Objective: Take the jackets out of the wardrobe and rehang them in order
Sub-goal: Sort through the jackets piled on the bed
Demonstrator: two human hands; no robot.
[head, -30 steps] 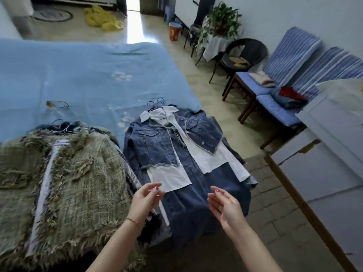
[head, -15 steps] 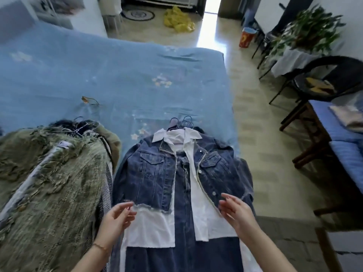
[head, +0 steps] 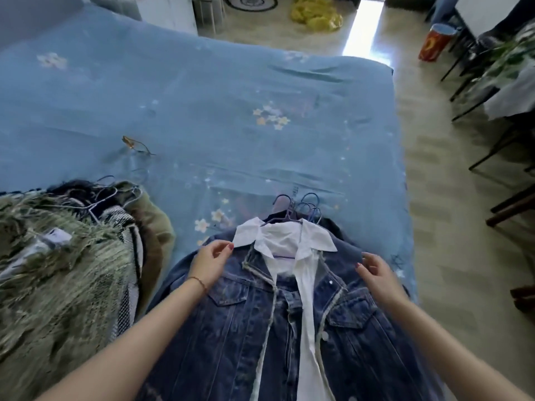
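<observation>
One denim jacket [head: 252, 322] with a white shirt [head: 292, 250] inside lies flat on the near edge of the blue bed [head: 202, 111]. Several hanger hooks [head: 301, 208], too tangled to count, stick out just beyond its collar. Two hands rest on its shoulders. The left hand [head: 210, 263] sits on the jacket's left shoulder with fingers loosely curled, tips touching denim beside the collar. The right hand [head: 376, 272] lies on the right shoulder, fingers relaxed and slightly spread. Left of the jacket lies one pile [head: 63, 273] topped by a green tweed jacket.
</observation>
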